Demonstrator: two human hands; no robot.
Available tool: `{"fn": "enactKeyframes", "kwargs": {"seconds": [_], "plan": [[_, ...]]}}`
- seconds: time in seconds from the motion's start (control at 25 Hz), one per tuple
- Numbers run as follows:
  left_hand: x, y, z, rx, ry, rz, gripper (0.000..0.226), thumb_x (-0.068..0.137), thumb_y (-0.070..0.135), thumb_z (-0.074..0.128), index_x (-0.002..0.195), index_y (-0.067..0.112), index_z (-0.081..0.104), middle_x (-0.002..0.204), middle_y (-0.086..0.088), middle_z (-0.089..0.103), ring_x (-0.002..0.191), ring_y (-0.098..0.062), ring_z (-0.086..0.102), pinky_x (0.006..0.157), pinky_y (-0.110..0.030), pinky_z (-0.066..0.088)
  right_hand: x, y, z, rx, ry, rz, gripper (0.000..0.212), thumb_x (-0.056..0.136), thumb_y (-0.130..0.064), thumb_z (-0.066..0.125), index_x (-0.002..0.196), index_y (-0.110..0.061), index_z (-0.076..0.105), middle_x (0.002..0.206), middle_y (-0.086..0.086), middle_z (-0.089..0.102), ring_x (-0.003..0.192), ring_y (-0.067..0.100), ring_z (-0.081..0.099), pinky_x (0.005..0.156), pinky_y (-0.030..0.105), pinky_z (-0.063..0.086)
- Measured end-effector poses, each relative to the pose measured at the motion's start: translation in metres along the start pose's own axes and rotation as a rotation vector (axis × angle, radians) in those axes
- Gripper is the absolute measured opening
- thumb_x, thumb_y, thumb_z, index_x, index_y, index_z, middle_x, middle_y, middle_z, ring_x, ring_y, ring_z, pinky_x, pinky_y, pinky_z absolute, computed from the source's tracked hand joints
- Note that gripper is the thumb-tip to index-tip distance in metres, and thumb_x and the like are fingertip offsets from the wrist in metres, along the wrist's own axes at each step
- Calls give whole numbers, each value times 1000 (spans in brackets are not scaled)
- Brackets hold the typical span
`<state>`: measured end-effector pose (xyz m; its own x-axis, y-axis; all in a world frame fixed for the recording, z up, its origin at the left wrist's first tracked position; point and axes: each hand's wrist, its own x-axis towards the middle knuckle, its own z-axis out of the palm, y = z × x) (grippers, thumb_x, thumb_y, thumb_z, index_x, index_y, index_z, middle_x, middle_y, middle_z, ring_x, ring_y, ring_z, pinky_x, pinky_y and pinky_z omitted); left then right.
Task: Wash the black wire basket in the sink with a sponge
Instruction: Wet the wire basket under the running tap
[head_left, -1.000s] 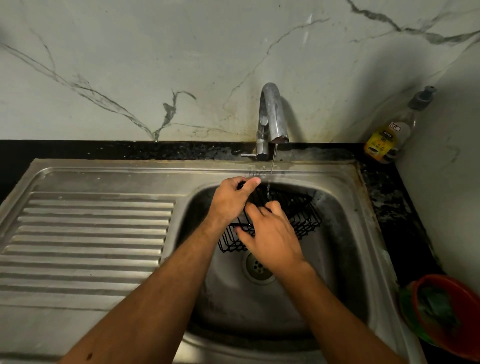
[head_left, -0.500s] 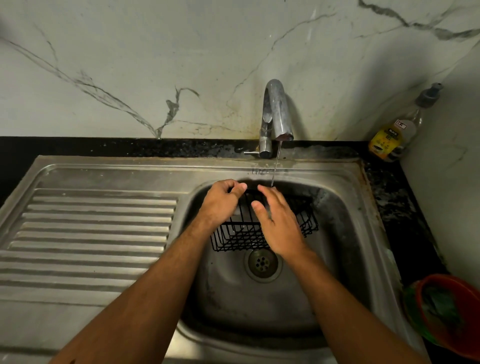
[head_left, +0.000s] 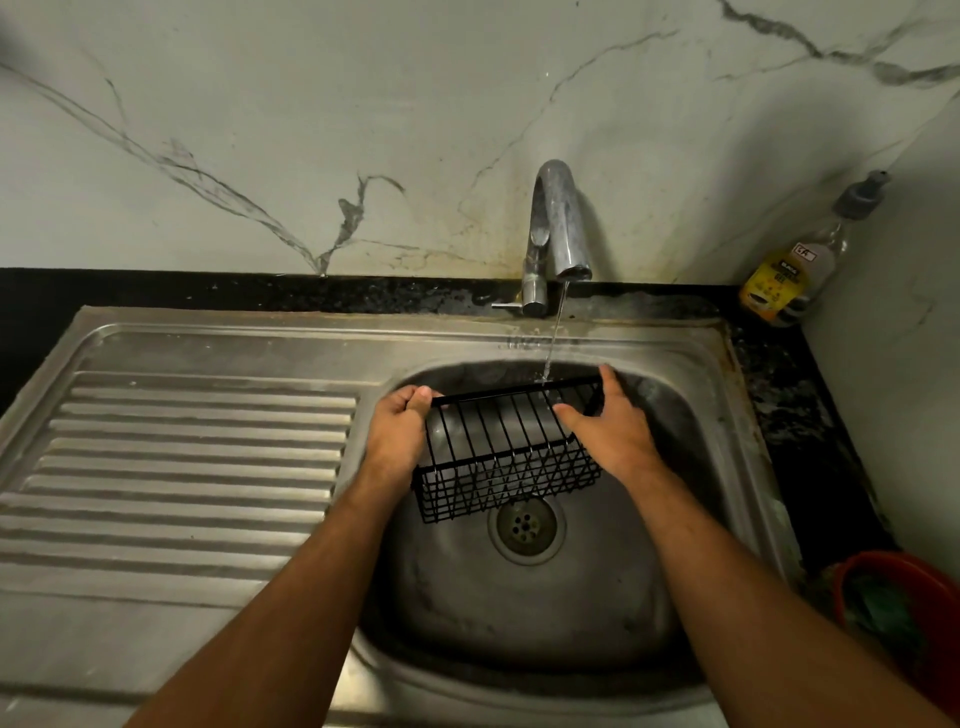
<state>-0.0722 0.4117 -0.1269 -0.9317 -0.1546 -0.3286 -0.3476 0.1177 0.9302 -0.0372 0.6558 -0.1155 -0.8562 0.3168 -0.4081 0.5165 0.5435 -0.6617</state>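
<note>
Step in hand: rinsing, by my judgement, with the black wire basket (head_left: 506, 449) held under the thin stream of water (head_left: 555, 332) from the tap (head_left: 558, 228)
Basket place: inside the sink (head_left: 727, 415), toward its back edge, lifted clear of the drain (head_left: 525, 526) and tilted so its far rim sits higher than its near side
Left hand: the left hand (head_left: 397, 434) grips the basket's left end, fingers curled over the top wire
Right hand: the right hand (head_left: 610, 431) lies on the right end with fingers mostly straight, thumb over the front wires and forefinger up at the far corner; more a steadying touch than a clamp
Water contact: the stream lands on the far rim near the right end, so only 1 small patch gets wet at a time
Doing it well: slide the basket sideways under the stream and turn it over, so every wire and the underside get water; keep it low in the sink to limit splash on the back edge
Grip caution: wet wire is thin and likely slippery, so the left hand's hold should carry the weight
Sponge: none in either hand; something green sits in the red bowl (head_left: 904, 623) at the right front corner of the counter, too dim to identify
Soap: a pump bottle (head_left: 795, 275) stands at the back right corner of the counter
</note>
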Motion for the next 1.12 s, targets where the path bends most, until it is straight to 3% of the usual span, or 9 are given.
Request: {"fn": "enactKeyframes", "kwargs": {"seconds": [0.08,0.16,0.24,0.36,0.6,0.8,0.96,1.12], "plan": [[4,0,-6,175,-25,15,28,104,22,48,96,8,71,95,-14,73,91,-30,65,95,-43,51,0,-7,1,71,39,13,102,79,-47,74,157,-36,10,150,9,47,138,29,44,114,46,37],[4,1,-8,496,-51,74,30,107,21,43,102,2,66,104,-19,69,99,-34,63,95,-41,49,-3,-13,4,104,113,15,111,66,-52,75,156,-37,12,139,7,57,127,26,55,106,44,48],[3,0,-6,683,-67,160,33,108,23,39,102,-1,61,105,-25,64,100,-38,60,93,-44,47,-6,-19,6,88,170,-26,113,62,-54,76,156,-34,15,136,5,60,123,24,58,101,43,53],[1,-6,-2,764,-91,228,37,108,31,36,97,2,56,100,-24,62,95,-40,60,88,-47,47,-8,-28,4,16,222,-117,108,69,-47,79,157,-27,19,144,5,54,133,24,50,109,42,46],[-14,12,29,721,-214,286,41,106,47,33,89,17,55,85,-3,65,81,-25,63,79,-42,52,-25,-38,3,-69,205,-201,107,76,-46,78,158,-27,13,156,5,38,145,23,34,117,41,35],[-21,25,46,560,-302,322,31,107,33,43,79,27,55,77,8,63,73,-10,60,72,-32,48,-39,-39,-3,-177,212,-295,106,77,-48,77,159,-25,13,158,5,35,145,23,31,118,42,33],[-25,36,63,354,-348,260,28,107,28,45,86,21,62,82,-1,69,78,-17,65,80,-38,53,-45,-41,5,-272,191,-444,100,80,-49,72,158,-17,17,163,3,27,144,24,29,117,44,33],[-29,54,72,228,-326,216,31,105,34,44,79,33,61,77,6,64,75,-14,59,76,-41,52,-48,-40,10,-315,161,-476,101,81,-49,71,159,-15,15,165,3,22,143,23,27,119,42,30]]}}
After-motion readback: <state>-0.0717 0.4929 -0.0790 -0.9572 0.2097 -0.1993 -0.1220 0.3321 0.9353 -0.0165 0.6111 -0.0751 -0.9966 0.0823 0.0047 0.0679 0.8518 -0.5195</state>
